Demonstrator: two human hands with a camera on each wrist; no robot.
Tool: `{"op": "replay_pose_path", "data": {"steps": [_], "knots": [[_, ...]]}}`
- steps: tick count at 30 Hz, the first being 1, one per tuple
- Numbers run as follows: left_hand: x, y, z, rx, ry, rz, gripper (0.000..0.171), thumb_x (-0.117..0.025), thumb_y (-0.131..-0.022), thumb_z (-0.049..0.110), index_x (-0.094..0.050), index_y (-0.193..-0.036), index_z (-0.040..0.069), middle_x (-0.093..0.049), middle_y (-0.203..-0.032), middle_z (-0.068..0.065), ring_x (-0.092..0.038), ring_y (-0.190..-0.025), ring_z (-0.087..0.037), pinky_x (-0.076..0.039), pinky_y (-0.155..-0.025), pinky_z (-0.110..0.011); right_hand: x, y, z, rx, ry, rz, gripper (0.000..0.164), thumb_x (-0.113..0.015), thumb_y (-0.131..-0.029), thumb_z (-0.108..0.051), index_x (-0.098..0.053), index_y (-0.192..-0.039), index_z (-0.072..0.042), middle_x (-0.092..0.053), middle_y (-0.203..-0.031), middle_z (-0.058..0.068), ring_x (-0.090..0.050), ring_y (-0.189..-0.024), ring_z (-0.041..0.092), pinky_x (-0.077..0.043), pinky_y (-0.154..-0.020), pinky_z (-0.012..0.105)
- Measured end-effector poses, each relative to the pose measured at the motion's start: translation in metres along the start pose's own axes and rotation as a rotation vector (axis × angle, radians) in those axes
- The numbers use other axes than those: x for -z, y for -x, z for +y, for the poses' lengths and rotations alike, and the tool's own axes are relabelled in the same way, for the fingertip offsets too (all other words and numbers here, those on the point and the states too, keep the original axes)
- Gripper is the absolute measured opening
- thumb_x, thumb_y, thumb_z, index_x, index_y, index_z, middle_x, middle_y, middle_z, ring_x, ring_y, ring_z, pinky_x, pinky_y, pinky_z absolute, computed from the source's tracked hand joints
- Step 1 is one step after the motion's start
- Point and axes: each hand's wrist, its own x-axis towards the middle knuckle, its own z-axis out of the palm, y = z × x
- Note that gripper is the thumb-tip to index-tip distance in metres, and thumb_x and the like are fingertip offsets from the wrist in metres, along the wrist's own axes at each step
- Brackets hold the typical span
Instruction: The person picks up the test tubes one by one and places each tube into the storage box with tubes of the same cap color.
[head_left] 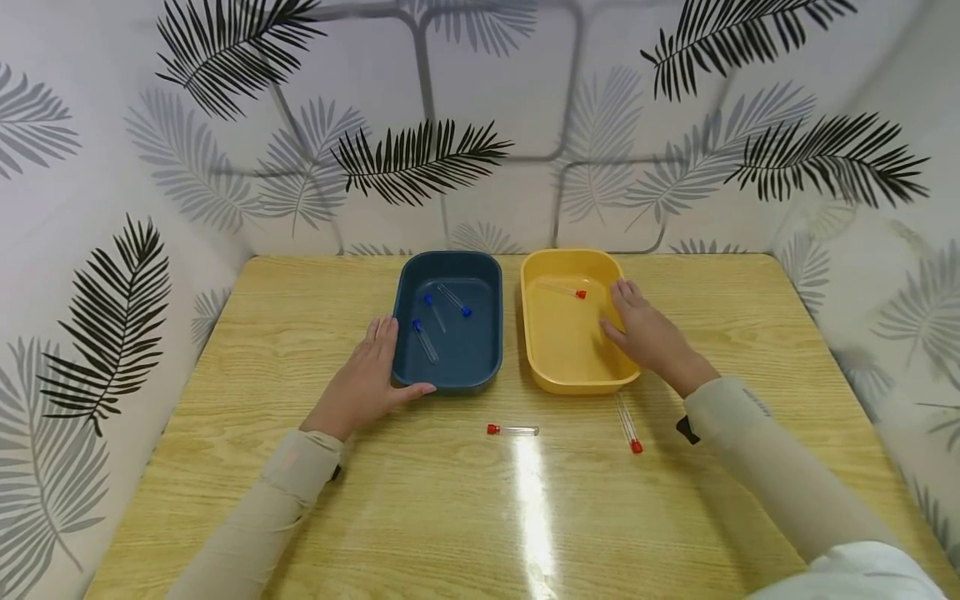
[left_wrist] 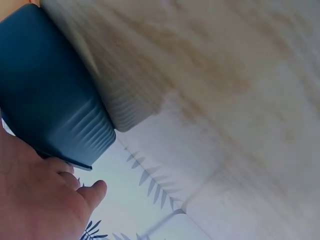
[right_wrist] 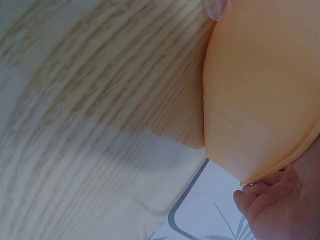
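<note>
My left hand (head_left: 362, 379) lies along the left side of a dark blue tray (head_left: 491, 333), its fingers straight by the rim and the thumb reaching past the front corner. Inside that tray are three clear test tubes with blue caps, one of them a tube (head_left: 426, 342) near the left wall. On the right, my right hand (head_left: 648, 333) rests at the right rim of a yellow tray (head_left: 566, 386), thumb and fingers extended over the edge. A red-capped test tube (head_left: 570, 292) lies in the yellow tray. In both wrist views the fingertips touch or nearly touch the tray rims.
On the wooden table (head_left: 420, 517), a red-capped tube (head_left: 517, 430) lies crosswise in front of the trays. Another red-capped tube (head_left: 628, 425) lies near the yellow tray's front right corner. A leaf-patterned cloth (head_left: 495, 100) surrounds the table's back and sides.
</note>
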Motion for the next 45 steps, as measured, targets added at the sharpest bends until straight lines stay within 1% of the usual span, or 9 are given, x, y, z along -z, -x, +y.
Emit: {"op": "replay_pose_path", "data": {"steps": [13, 18, 21, 24, 28, 33, 38, 42, 45], "knots": [[0.011, 0.000, 0.004, -0.014, -0.024, -0.035, 0.113, -0.034, -0.073, 0.084, 0.003, -0.149, 0.008, 0.000, -0.155, -0.011, 0.007, -0.141, -0.025, -0.012, -0.112, -0.044, -0.003, 0.000, -0.001, -0.027, -0.006, -0.007, 0.067, -0.046, -0.097, -0.027, -0.017, -0.142, 0.013, -0.011, -0.148, 0.030, -0.009, -0.137, 0.040, -0.017, -0.108, 0.051], [0.017, 0.001, 0.011, -0.048, -0.037, -0.004, 0.105, -0.033, -0.079, 0.079, 0.001, -0.149, 0.009, 0.001, -0.155, -0.010, 0.008, -0.140, -0.022, -0.014, -0.112, -0.044, -0.004, -0.001, -0.001, -0.024, -0.001, 0.004, 0.066, -0.047, -0.097, -0.026, -0.018, -0.142, 0.013, -0.012, -0.148, 0.030, -0.011, -0.137, 0.040, -0.019, -0.107, 0.051], [0.022, 0.003, 0.021, -0.115, -0.047, 0.048, 0.093, -0.037, -0.086, 0.069, -0.009, -0.149, 0.007, -0.005, -0.155, -0.010, 0.003, -0.141, -0.021, -0.018, -0.111, -0.043, -0.003, -0.001, -0.002, -0.029, 0.003, 0.007, 0.066, -0.048, -0.097, -0.026, -0.019, -0.142, 0.013, -0.012, -0.148, 0.029, -0.011, -0.137, 0.040, -0.019, -0.107, 0.051], [0.028, 0.008, 0.035, -0.199, -0.037, 0.112, 0.078, -0.046, -0.092, 0.055, -0.023, -0.147, 0.004, -0.015, -0.153, -0.011, -0.009, -0.140, -0.021, -0.025, -0.108, -0.043, -0.003, -0.001, -0.002, -0.035, 0.006, 0.002, 0.067, -0.049, -0.096, -0.026, -0.019, -0.142, 0.012, -0.012, -0.149, 0.029, -0.011, -0.137, 0.039, -0.019, -0.107, 0.051], [0.033, 0.016, 0.051, -0.328, -0.028, 0.227, 0.063, -0.054, -0.093, 0.040, -0.038, -0.141, 0.001, -0.031, -0.147, -0.013, -0.026, -0.136, -0.021, -0.035, -0.102, -0.040, -0.001, 0.000, -0.004, -0.037, 0.005, -0.003, 0.067, -0.050, -0.096, -0.026, -0.020, -0.142, 0.013, -0.012, -0.149, 0.029, -0.011, -0.137, 0.040, -0.019, -0.107, 0.051], [0.034, 0.021, 0.067, -0.497, -0.034, 0.357, 0.054, -0.058, -0.092, 0.031, -0.047, -0.134, 0.000, -0.046, -0.137, -0.015, -0.040, -0.129, -0.022, -0.042, -0.096, -0.036, -0.002, 0.000, -0.004, -0.039, 0.001, -0.005, 0.066, -0.050, -0.096, -0.026, -0.021, -0.142, 0.013, -0.013, -0.149, 0.029, -0.011, -0.137, 0.039, -0.020, -0.107, 0.051], [0.030, 0.026, 0.085, -0.589, -0.016, 0.368, 0.046, -0.061, -0.091, 0.026, -0.054, -0.128, 0.000, -0.054, -0.130, -0.014, -0.046, -0.125, -0.023, -0.042, -0.096, -0.032, -0.002, 0.001, -0.003, -0.041, 0.001, -0.008, 0.066, -0.049, -0.096, -0.026, -0.020, -0.142, 0.012, -0.012, -0.149, 0.029, -0.011, -0.137, 0.039, -0.020, -0.107, 0.051], [0.024, 0.029, 0.100, -0.641, 0.002, 0.350, 0.041, -0.062, -0.090, 0.024, -0.057, -0.123, 0.001, -0.058, -0.124, -0.013, -0.052, -0.119, -0.022, -0.044, -0.094, -0.029, -0.003, 0.001, -0.003, -0.039, 0.005, -0.004, 0.066, -0.050, -0.096, -0.026, -0.021, -0.142, 0.012, -0.013, -0.149, 0.029, -0.012, -0.137, 0.040, -0.020, -0.107, 0.051], [0.019, 0.032, 0.111, -0.657, 0.027, 0.317, 0.036, -0.063, -0.090, 0.022, -0.059, -0.120, 0.003, -0.062, -0.119, -0.010, -0.056, -0.112, -0.017, -0.045, -0.092, -0.026, -0.002, 0.001, -0.004, -0.033, 0.005, 0.002, 0.066, -0.051, -0.096, -0.025, -0.022, -0.141, 0.013, -0.013, -0.148, 0.030, -0.013, -0.137, 0.040, -0.020, -0.107, 0.051]]}}
